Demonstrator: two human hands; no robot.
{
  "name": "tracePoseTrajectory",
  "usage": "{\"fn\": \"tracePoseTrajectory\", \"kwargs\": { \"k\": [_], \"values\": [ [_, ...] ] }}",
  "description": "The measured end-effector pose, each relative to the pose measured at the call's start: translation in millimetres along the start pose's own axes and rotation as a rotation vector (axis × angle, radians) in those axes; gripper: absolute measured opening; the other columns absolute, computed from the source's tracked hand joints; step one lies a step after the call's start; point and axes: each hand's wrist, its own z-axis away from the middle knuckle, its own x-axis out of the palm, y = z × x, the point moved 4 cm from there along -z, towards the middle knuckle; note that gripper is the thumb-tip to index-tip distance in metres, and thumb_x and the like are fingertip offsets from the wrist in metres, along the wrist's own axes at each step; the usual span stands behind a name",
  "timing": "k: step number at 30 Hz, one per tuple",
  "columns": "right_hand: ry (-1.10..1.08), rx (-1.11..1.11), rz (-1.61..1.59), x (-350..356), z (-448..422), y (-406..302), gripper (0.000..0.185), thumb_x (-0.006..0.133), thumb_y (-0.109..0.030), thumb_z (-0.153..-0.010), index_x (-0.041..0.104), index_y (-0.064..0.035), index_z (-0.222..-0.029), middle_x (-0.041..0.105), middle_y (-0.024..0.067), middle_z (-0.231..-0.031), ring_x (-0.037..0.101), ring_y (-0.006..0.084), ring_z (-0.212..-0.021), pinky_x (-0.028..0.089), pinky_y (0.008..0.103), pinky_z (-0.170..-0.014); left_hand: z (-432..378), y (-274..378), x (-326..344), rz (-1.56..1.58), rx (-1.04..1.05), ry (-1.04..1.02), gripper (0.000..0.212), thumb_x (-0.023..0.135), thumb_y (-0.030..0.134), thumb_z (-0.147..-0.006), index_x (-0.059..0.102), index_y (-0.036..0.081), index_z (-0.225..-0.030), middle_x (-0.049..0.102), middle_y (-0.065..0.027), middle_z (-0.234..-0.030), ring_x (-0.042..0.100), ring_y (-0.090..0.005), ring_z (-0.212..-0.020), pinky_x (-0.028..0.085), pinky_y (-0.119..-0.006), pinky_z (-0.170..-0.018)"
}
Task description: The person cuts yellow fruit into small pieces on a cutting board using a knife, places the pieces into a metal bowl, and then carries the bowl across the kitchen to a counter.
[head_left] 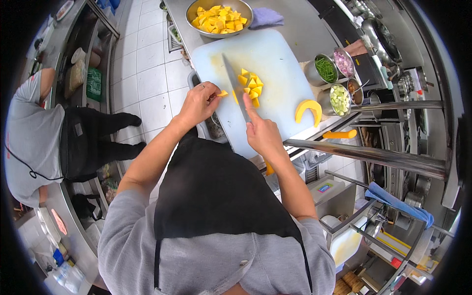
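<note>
My right hand [264, 134] grips a large kitchen knife [229, 68], its index finger stretched along the blade. The blade stands on a white cutting board [284, 70], just left of a small heap of yellow cut pieces [252, 84] that look like pumpkin. Between the fingertips of my left hand [200, 104] is a small yellow piece [222, 93], near the board's left edge. A curved pumpkin slice [308, 107] lies on the board's right side. My right hand hides the upper part of the knife's handle.
A steel bowl [191, 23] of pumpkin chunks and a purple cloth [266, 17] sit beyond the board. Steel containers hold chopped greens [325, 69], diced onion [343, 63] and pale green cubes [339, 99]. A metal rail [368, 153] runs right. Another person [37, 125] stands at left.
</note>
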Motion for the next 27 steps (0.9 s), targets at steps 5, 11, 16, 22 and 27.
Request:
{"fn": "tracePoseTrajectory", "kwargs": {
  "k": [5, 11, 16, 22, 27],
  "values": [
    [0.236, 0.223, -0.269, -15, 13, 26, 0.090, 0.057, -0.008, -0.090, 0.014, -0.0242, -0.167, 0.067, 0.0209, -0.069, 0.066, 0.0460, -0.068, 0.051, 0.0552, -0.068, -21, 28, 24, -0.052, 0.101, -0.023, 0.070, 0.078, 0.021, -0.080, 0.052, 0.003, -0.142, 0.055, -0.0259, -0.140, 0.053, -0.0417, -0.129, 0.046, -0.045, -0.108],
    [0.321, 0.375, -0.265, -27, 18, 44, 0.090, 0.056, -0.008, -0.091, 0.011, -0.0214, -0.168, 0.066, 0.0241, -0.071, 0.067, 0.0476, -0.071, 0.051, 0.0560, -0.070, -55, 45, 76, -0.405, 0.201, -0.247, 0.075, 0.076, 0.056, -0.080, 0.056, 0.021, -0.144, 0.040, -0.0279, -0.157, 0.038, -0.0536, -0.142, 0.029, -0.069, -0.114],
    [0.481, 0.374, -0.314, -30, 21, 50, 0.084, 0.050, -0.005, -0.091, 0.017, -0.0166, -0.168, 0.069, 0.0131, -0.069, 0.067, 0.0207, -0.058, 0.055, 0.0366, -0.063, -85, 37, 104, -0.371, 0.229, -0.349, 0.044, 0.075, 0.045, -0.082, 0.072, 0.011, -0.109, 0.060, -0.0187, -0.133, 0.057, -0.0428, -0.123, 0.046, -0.066, -0.098],
    [0.461, 0.369, -0.425, -16, 22, 63, 0.085, 0.050, -0.003, -0.091, 0.017, -0.0185, -0.168, 0.066, 0.0076, -0.068, 0.061, 0.0145, -0.054, 0.051, 0.0313, -0.052, -107, 22, 102, -0.307, 0.283, -0.116, 0.030, 0.076, 0.033, -0.079, 0.073, 0.008, -0.095, 0.068, -0.0137, -0.107, 0.070, -0.0325, -0.086, 0.059, -0.044, -0.073],
    [0.365, 0.401, -0.635, -5, 25, 62, 0.088, 0.051, 0.003, -0.090, 0.018, -0.0227, -0.168, 0.068, 0.0062, -0.081, 0.059, 0.0106, -0.057, 0.049, 0.0268, -0.048, -131, 12, 82, 0.141, -0.083, 0.134, 0.032, 0.082, 0.031, -0.073, 0.075, 0.004, -0.089, 0.070, -0.0128, -0.092, 0.070, -0.0315, -0.080, 0.058, -0.040, -0.075]
  ]
}}
